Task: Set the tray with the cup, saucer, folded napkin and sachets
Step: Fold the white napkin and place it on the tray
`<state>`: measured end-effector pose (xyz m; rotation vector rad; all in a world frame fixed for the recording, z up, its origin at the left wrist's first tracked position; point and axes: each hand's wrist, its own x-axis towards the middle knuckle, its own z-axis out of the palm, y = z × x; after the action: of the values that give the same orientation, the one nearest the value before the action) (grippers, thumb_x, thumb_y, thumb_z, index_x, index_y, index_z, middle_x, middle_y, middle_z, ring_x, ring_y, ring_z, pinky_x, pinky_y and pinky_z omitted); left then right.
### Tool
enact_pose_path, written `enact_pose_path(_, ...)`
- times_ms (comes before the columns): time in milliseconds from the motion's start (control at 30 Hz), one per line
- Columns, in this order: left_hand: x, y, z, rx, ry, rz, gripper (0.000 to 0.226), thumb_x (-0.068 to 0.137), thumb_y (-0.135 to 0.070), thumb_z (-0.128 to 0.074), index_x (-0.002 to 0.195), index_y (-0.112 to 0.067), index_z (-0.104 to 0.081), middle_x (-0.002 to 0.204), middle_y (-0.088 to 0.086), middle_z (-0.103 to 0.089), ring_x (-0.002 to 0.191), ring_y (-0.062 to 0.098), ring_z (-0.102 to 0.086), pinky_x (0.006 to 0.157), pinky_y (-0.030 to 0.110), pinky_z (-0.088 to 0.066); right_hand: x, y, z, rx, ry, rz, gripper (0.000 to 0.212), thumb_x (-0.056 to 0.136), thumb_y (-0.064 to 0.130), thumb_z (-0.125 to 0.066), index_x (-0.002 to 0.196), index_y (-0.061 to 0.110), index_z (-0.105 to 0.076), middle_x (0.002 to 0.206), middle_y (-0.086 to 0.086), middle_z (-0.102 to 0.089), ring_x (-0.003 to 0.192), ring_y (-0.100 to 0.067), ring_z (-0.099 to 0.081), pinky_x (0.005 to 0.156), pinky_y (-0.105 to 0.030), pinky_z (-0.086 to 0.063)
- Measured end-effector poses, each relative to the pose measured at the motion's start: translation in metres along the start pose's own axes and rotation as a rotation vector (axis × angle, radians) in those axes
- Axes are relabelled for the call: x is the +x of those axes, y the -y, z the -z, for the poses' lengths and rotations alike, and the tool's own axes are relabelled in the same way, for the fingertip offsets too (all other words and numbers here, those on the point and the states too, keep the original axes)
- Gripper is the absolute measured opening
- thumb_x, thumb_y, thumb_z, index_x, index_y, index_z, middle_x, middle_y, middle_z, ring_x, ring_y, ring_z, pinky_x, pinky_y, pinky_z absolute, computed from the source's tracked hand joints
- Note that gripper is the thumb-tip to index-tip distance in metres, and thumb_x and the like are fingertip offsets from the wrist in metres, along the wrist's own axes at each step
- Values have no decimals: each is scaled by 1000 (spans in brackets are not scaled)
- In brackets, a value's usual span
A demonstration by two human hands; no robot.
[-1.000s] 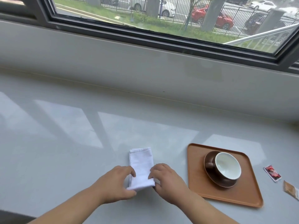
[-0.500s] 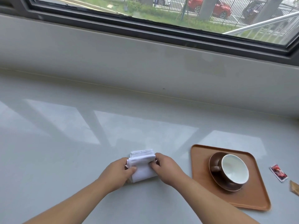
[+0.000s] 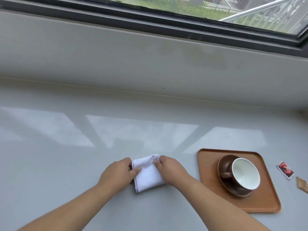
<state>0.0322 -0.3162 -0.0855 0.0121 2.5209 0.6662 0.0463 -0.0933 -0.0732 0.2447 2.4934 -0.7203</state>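
napkin (image 3: 147,175): white, folded to a small near-square, flat on the counter (image 3: 66,155), left of the tray (image 3: 208,177) and clear of it; we see the bare counter between them.
left hand (image 3: 116,174): on the napkin's left edge, thumb pressed on top near the far-left corner, other fingers curled at or under the edge. We read it as a pinch on the cloth.
right hand (image 3: 170,169): on the far-right corner, fingertips curled onto the cloth, pinching or pressing it down. How firm, we cannot tell.
tray: brown, near the counter's right end, one corner toward us.
saucer (image 3: 224,164): on the tray, dark brown.
cup (image 3: 245,174): on the saucer, white inside, handle pointing left toward the napkin.
sachets: red sachet (image 3: 285,170) and brown sachet (image 3: 302,185) on the counter right of the tray, off it, near the frame edge.
step: we judge the fold done or nearly so; napkin to tray comes next, then sachets.
key relation: tray lies to the right of both hands; the right hand is nearer. The napkin's slightly longer axis runs from near-left to far-right.
free space: bare tray strip left of the saucer and at the near corner; the cup handle overhangs the left strip.
risk: the folds may spring open if lifted by one corner.
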Motion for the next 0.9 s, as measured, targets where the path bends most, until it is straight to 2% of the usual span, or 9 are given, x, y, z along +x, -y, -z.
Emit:
enact_pose_path(133,8,0,3,42,28,-10,40,87,-65,-56,75,-27,-50,74,-9,-63,69,8,-58,55,32,-41,2,4,-2,-44,-37,-21,36,107,47,-32,88,20,-47,97,-7,-67,83,-23,-52,69,-32,-35)
enact_pose_path(233,7,-5,5,103,23,-15,35,80,-62,-60,87,-30,-48,80,-11,-63,72,10,-59,55,32,-42,1,10,-7,-75,-77,-77,35,106,48,-35,96,19,-53,103,-8,-70,90,-27,-60,69,-32,-36)
enact_pose_path(367,12,-18,12,215,0,-125,49,77,-55,-68,116,-32,-50,106,-8,-62,92,20,-64,63,33,-44,-7,16,-11,-133,-182,-110,34,100,50,-47,103,16,-43,93,-4,-67,88,-28,-67,61,-33,-40)
enact_pose_path(500,20,-33,19,338,75,-149,44,82,-49,-70,117,-27,-58,118,-3,-53,105,20,-59,72,33,-45,-15,13,-14,-111,-145,-181,38,96,49,-55,111,14,-52,108,-5,-66,101,-27,-63,71,-33,-44)
enact_pose_path(633,20,-45,20,378,131,-168,24,84,-35,-62,105,-24,-57,108,-2,-54,91,22,-56,68,32,-44,-24,13,-15,-148,-132,-136,32,98,41,-52,115,13,-54,114,-7,-61,107,-28,-57,81,-33,-42)
enact_pose_path(733,17,-50,20,348,185,-157,14,81,-29,-57,93,-27,-49,94,-6,-53,83,20,-55,62,31,-40,-34,12,-13,-49,-171,-131,24,103,40,-43,100,16,-50,102,-6,-59,97,-28,-57,75,-36,-44)
enact_pose_path(800,16,-51,19,263,217,-112,20,75,-26,-56,92,-28,-45,88,-7,-56,76,17,-55,57,31,-38,-38,9,-8,69,-142,-116,27,102,43,-44,94,17,-45,96,-5,-56,83,-26,-54,65,-35,-39)
enact_pose_path(900,14,-54,19,198,278,-67,42,72,-27,-62,111,-31,-46,88,-7,-61,73,11,-58,58,31,-42,-41,-2,1,226,-85,-85,24,99,42,-50,91,20,-42,85,-1,-54,68,-19,-48,53,-32,-34)
